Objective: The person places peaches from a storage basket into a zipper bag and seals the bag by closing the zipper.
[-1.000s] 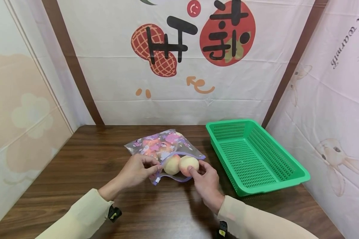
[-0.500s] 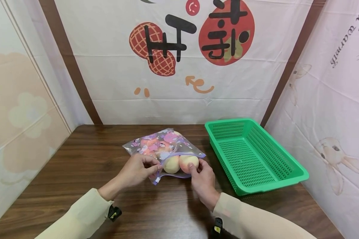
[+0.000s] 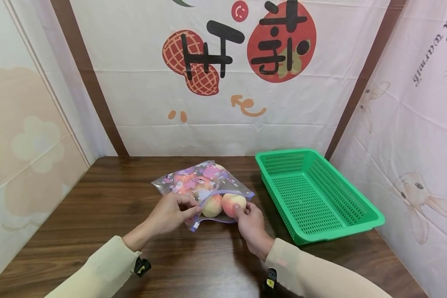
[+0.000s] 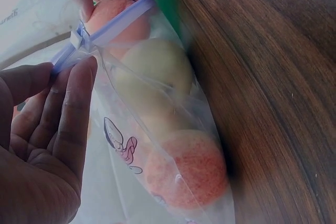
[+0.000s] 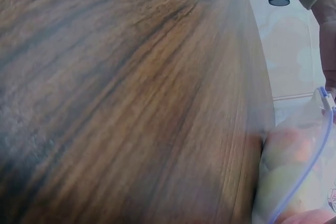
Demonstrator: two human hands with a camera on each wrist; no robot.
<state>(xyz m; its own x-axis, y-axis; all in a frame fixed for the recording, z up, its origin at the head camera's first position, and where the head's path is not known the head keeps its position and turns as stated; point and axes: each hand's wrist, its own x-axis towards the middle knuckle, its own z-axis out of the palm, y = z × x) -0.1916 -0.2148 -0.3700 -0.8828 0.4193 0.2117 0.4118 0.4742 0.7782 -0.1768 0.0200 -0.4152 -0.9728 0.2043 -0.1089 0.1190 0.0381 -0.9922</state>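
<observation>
A clear zip bag (image 3: 163, 183) with pink and purple print lies on the table, several peaches inside. Its purple-edged mouth gapes toward me. My left hand (image 3: 171, 214) pinches the mouth's left edge between thumb and fingers, near the white zip slider (image 4: 76, 39). At the mouth's right side, my right hand (image 3: 254, 228) grips a peach (image 3: 229, 202), thumb on its near face. Just left of it, a second peach (image 3: 211, 207) sits in the mouth. The left wrist view shows a red-blushed peach (image 4: 186, 169) deeper in the bag. In the right wrist view the right hand is out of sight.
A green plastic basket (image 3: 277, 198) with slotted walls stands to the right of the bag. The brown wood table (image 3: 108, 198) backs onto a printed cloth (image 3: 145, 136), with more cloth at both sides.
My right hand shifts slightly left with its peach, moving it against the mouth. Both mouth peaches have turned, showing more red. The left hand keeps its pinch on the bag.
</observation>
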